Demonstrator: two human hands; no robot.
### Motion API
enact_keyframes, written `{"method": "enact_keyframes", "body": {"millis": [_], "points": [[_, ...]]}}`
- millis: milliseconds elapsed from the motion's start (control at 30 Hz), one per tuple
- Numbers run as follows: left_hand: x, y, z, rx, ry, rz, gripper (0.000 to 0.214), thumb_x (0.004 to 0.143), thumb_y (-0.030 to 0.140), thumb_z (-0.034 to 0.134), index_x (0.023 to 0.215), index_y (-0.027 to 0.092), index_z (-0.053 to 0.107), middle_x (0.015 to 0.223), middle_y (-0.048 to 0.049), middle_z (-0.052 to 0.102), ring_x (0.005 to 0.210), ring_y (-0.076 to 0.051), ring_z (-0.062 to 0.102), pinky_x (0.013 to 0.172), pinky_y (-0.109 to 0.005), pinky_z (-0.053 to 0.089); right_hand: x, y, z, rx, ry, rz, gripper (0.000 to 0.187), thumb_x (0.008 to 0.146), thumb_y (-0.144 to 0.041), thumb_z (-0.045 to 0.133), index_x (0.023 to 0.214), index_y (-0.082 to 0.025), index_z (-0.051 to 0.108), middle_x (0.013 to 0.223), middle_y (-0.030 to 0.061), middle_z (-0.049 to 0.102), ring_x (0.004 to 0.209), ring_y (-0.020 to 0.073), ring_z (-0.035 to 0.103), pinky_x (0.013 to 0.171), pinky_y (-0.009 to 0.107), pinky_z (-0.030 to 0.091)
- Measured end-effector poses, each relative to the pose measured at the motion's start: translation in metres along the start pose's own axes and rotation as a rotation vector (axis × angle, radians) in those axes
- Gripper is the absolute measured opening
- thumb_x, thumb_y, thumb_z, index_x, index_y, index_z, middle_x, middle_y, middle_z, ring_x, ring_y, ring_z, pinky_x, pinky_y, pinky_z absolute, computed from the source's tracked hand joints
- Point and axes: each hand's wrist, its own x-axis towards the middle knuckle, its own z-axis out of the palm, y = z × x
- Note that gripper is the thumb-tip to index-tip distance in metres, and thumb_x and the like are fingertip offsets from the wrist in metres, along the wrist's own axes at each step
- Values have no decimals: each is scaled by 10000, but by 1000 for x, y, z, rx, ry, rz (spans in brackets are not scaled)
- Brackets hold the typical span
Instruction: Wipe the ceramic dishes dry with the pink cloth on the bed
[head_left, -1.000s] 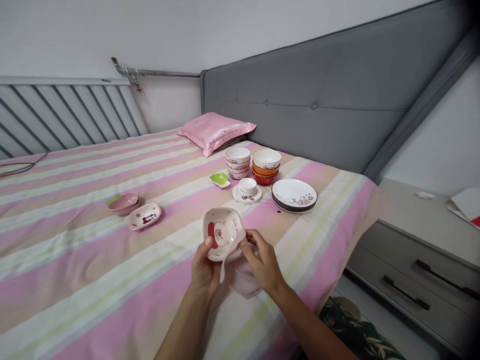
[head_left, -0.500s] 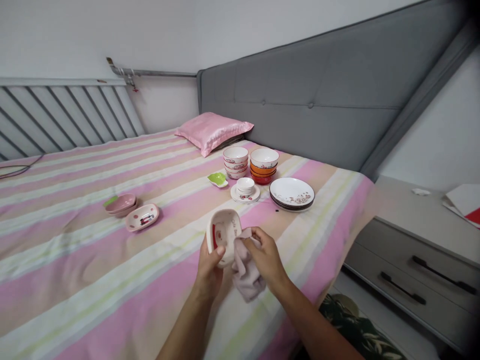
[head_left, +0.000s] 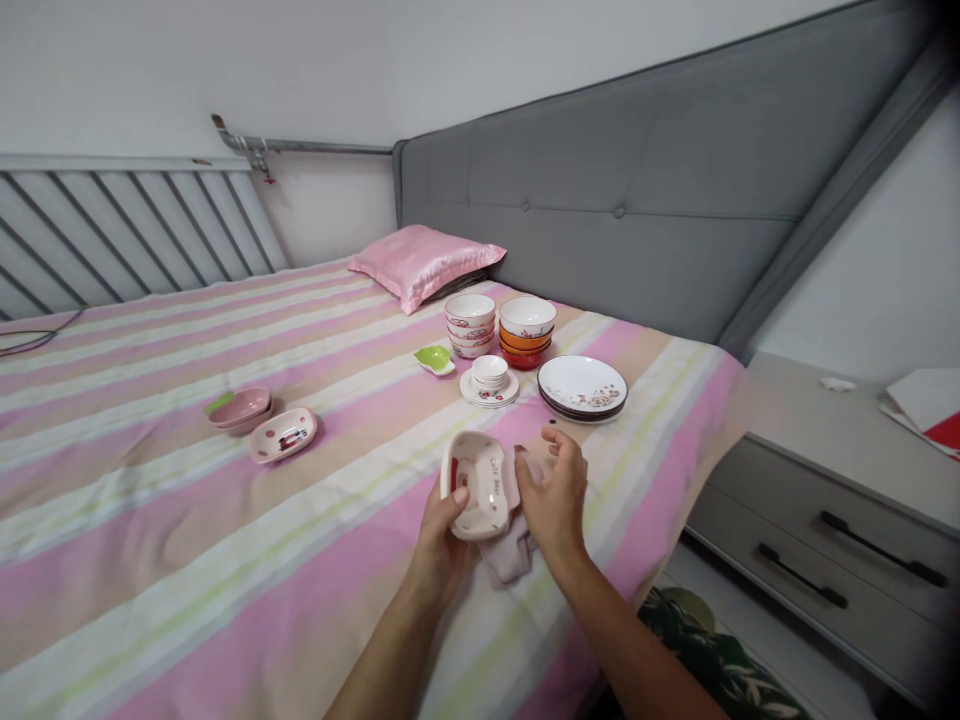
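My left hand (head_left: 442, 525) grips a small white dish with a red cartoon print (head_left: 475, 483) by its near rim, tilted toward my right hand. My right hand (head_left: 553, 495) presses a pale pink cloth (head_left: 510, 540) against the dish's right side, fingers curled over the cloth. Both hands hover just above the striped bed cover (head_left: 225, 530).
On the bed beyond stand two stacks of bowls (head_left: 471, 324) (head_left: 528, 332), a stack of saucers with small cups (head_left: 490, 381), stacked plates (head_left: 583, 386) and a green leaf dish (head_left: 434, 359). Two pink dishes (head_left: 282, 434) (head_left: 240, 408) lie at left. A nightstand (head_left: 832, 500) stands at right.
The dish turned from facing me to tilted sideways and moved lower and to the right. My right hand shifted with the cloth from the dish's lower edge to its right side.
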Motion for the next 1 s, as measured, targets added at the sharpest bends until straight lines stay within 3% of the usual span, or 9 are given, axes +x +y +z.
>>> {"method": "enact_keyframes", "body": {"millis": [133,267,433,567,700,800,1000], "points": [[0,4,1,-51,53,13,260,664,281,688,890,153,670,849,-38,703,792,-187,647,690,-241,506,-7,-11,-3,-22,-57,-106,86,773,-252,526,825,-187,506,830,56,567,726,178,501,702,321,413],[1,6,1,-45,59,60,322,632,285,704,923,153,663,861,-39,706,812,-197,648,683,-239,505,-13,-18,-5,39,-232,-26,132,817,-304,506,744,-195,518,659,1,568,552,131,512,575,253,415],[4,7,-3,-29,26,151,387,632,309,704,989,174,642,902,-37,700,877,-203,637,748,-262,501,-18,-22,-4,92,-364,16,166,833,-339,503,889,-207,586,816,26,666,685,151,627,661,251,465],[5,9,-8,-17,10,214,360,663,293,684,1006,200,632,953,-25,685,883,-187,627,788,-275,490,-23,-26,-4,97,-484,-28,287,814,-389,533,1049,-228,567,967,46,669,858,200,630,750,282,474],[6,11,-10,-5,0,251,347,667,290,679,996,190,633,945,-34,675,867,-182,619,778,-271,486,-25,-29,-4,168,-611,-36,304,856,-390,467,1103,-238,558,920,38,670,836,197,624,716,271,474],[6,11,-11,20,6,259,386,663,302,681,1028,189,621,930,-41,662,853,-195,615,728,-276,492,-24,-27,-2,272,-646,31,303,876,-381,436,1081,-216,584,834,33,669,780,183,622,691,260,474],[7,9,-13,111,27,283,445,658,321,686,1073,188,593,929,-43,644,820,-189,609,681,-262,484,-23,-17,7,630,-706,308,375,844,-412,480,1096,-172,618,885,50,688,785,189,629,703,289,492]]}}
